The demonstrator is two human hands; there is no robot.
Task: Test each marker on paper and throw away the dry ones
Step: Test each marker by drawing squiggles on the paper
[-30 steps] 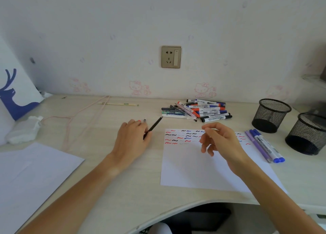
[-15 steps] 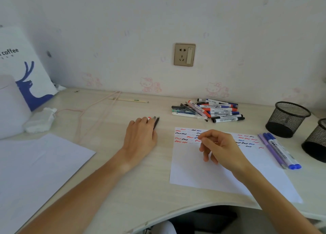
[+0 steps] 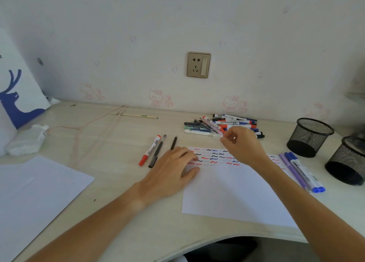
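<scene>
A white test paper (image 3: 233, 192) with red, black and blue squiggles along its top lies at the desk's front right. My left hand (image 3: 173, 171) rests flat on its left edge, holding nothing. Just left of it lie a red-capped marker (image 3: 150, 150), a grey pen (image 3: 157, 153) and a black pen (image 3: 173, 142). My right hand (image 3: 243, 145) reaches over the paper to the marker pile (image 3: 227, 123); its thumb and forefinger pinch the near end of a marker there. Purple and blue markers (image 3: 300, 171) lie along the paper's right side.
Two black mesh cups (image 3: 310, 137) (image 3: 347, 161) stand at the right. A blank sheet (image 3: 35, 194) lies front left, with a crumpled tissue (image 3: 25, 141) and a deer-print bag (image 3: 17, 96) behind it. A pink cord (image 3: 88, 123) and a thin stick (image 3: 134, 115) lie near the wall.
My left hand laid the black pen down beside two others and moved right onto the paper's edge. My right hand left the paper and reached forward to the marker pile.
</scene>
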